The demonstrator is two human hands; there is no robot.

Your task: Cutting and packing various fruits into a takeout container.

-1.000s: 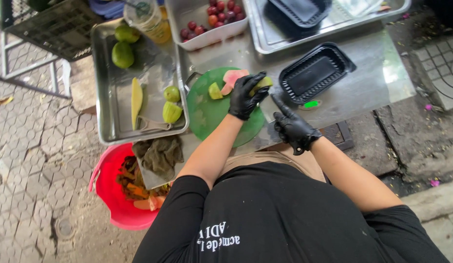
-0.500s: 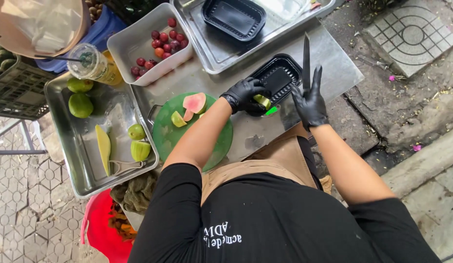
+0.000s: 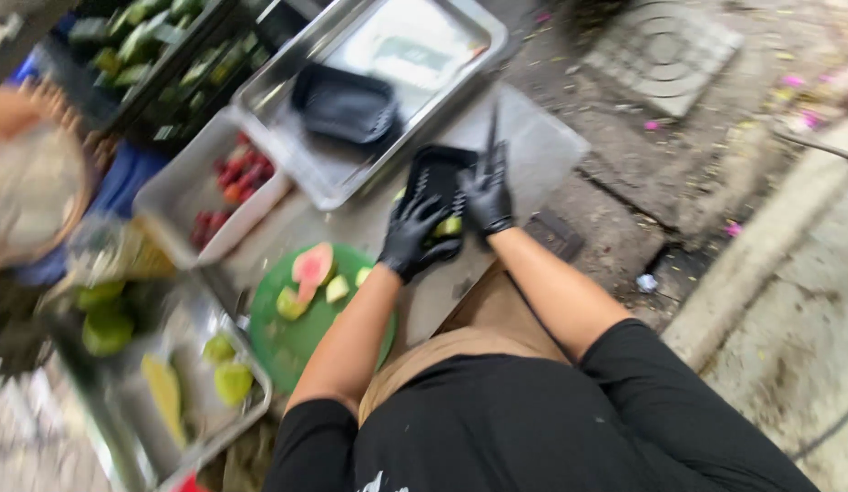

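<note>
Since half a second ago the view has swung and blurred, and both hands now sit together over the black tray [image 3: 435, 171]; before, the right hand stood apart with the knife upright.

Left hand [image 3: 411, 235]: black glove, fingers curled around pale green fruit pieces [image 3: 449, 226], held at the tray's near edge. Grip: closed on the pieces, as far as the blur allows.

Right hand [image 3: 487, 196]: black glove, clenched around the knife [image 3: 490, 137] handle; dark blade points up and away over the tray. This hand touches or nearly touches the left one; contact cannot be told.

Tray: on the metal table [image 3: 542, 137], near its right end, just beside the large steel pan [image 3: 415, 55].

Round green board [image 3: 292, 342]: left of the hands, near the table's front. On it a pink-fleshed fruit slice [image 3: 312, 264] and some pale green wedges [image 3: 337, 289], lying apart from each other.

In the steel pan: a second black tray [image 3: 344, 105].

Left of that pan: a white tub [image 3: 183, 187] with red fruits [image 3: 242, 173].

Far left: a lower steel pan [image 3: 201, 428] holding whole green fruits [image 3: 107, 333], cut green halves [image 3: 233, 383] and one long yellow-green strip [image 3: 164, 387].

Ground at right: grey paving with a square drain cover [image 3: 665, 50].
</note>
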